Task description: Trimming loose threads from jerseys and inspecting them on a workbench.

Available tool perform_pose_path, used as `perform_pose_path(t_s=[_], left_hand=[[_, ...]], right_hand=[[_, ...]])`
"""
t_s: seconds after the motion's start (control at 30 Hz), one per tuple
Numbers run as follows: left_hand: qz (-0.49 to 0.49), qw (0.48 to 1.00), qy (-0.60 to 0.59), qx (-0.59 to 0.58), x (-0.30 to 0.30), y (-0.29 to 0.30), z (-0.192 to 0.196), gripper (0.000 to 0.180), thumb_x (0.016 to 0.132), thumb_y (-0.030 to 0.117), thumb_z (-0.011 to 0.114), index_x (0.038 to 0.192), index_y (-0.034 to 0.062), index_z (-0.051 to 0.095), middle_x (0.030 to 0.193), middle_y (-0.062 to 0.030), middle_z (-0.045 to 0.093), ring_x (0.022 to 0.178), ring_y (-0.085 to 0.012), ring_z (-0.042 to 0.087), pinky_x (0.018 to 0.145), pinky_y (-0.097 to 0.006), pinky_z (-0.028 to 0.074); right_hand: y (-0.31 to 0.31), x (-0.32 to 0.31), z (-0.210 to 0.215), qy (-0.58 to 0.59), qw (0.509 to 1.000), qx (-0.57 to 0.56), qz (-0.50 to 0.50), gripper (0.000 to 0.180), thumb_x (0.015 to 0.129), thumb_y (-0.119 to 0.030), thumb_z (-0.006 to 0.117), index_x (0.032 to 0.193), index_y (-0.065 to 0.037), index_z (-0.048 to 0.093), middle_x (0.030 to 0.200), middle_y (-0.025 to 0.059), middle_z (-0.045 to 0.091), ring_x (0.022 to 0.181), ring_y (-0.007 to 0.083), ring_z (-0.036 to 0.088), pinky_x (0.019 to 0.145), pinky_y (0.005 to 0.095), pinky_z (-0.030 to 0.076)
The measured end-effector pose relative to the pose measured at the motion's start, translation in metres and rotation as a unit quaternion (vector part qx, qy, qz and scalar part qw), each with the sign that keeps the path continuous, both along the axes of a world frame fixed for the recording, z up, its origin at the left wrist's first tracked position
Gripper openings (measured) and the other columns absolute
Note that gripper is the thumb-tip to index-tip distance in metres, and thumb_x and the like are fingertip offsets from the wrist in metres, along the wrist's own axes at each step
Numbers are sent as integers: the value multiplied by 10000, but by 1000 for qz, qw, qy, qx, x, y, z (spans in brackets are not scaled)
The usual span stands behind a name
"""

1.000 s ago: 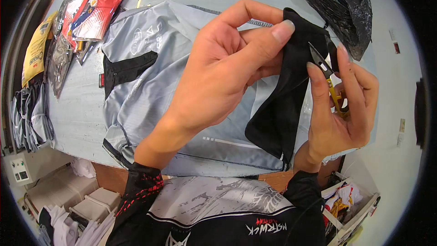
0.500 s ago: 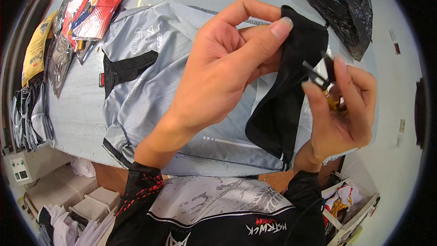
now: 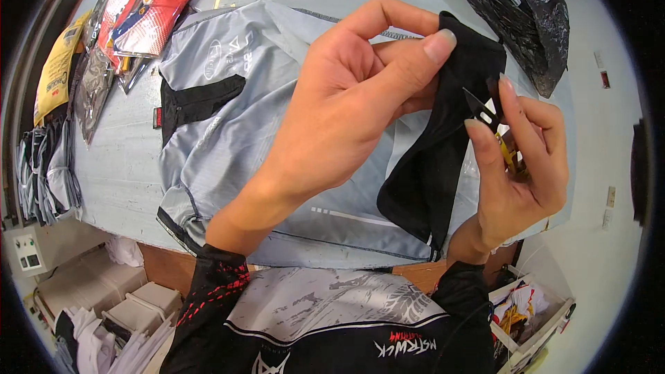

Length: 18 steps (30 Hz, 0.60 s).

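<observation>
A light grey shirt (image 3: 242,142) with black parts lies spread on the table before me. My left hand (image 3: 346,107) is closed, its thumb and fingers pinching the top of a black fabric panel (image 3: 474,62) that hangs lifted at the shirt's right side. In my right hand (image 3: 523,166) is a pair of thread snips (image 3: 483,112) with dark blades and yellow on the handle. Their blades stand apart, pointing up and left, right by the panel's face. Whether the tips touch the cloth I cannot tell. A black placket (image 3: 208,100) with a red tag shows at the shirt's left.
Bagged red and white garments (image 3: 149,24) and a yellow package (image 3: 62,73) lie at the far left. A black plastic bag (image 3: 530,34) sits at the back right. Folded clothes (image 3: 41,173) hang past the left edge, and a bin (image 3: 519,315) stands below right.
My left hand and the black panel have shifted slightly to the right. The snips, smeared by motion before, now show more sharply beside the cloth, still in my right hand.
</observation>
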<state>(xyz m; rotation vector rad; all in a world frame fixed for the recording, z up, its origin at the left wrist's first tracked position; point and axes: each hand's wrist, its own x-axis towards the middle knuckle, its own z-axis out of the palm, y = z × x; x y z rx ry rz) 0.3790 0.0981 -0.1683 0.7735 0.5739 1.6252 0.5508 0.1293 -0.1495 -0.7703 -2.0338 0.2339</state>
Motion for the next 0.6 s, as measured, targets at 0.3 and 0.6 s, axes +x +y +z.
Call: perform_pose_path(t_s=[0.3, 0.6], left_hand=[[2, 999, -6, 44, 2, 0, -6, 164, 964, 101, 521, 1113, 35, 502, 972, -84, 681, 842, -111, 661, 738, -252, 516], [12, 998, 45, 42, -1, 1, -7, 182, 963, 105, 527, 1128, 34, 497, 958, -74, 683, 833, -104, 659, 720, -238, 514]], right_hand=[[-3, -4, 0, -17, 999, 8, -39, 390, 656, 42, 772, 1038, 30, 694, 851, 91, 607, 749, 146, 557, 629, 211, 431], [9, -1, -5, 8, 997, 38, 61, 436, 644, -39, 815, 1050, 48, 679, 888, 103, 600, 719, 132, 545, 569, 184, 402]])
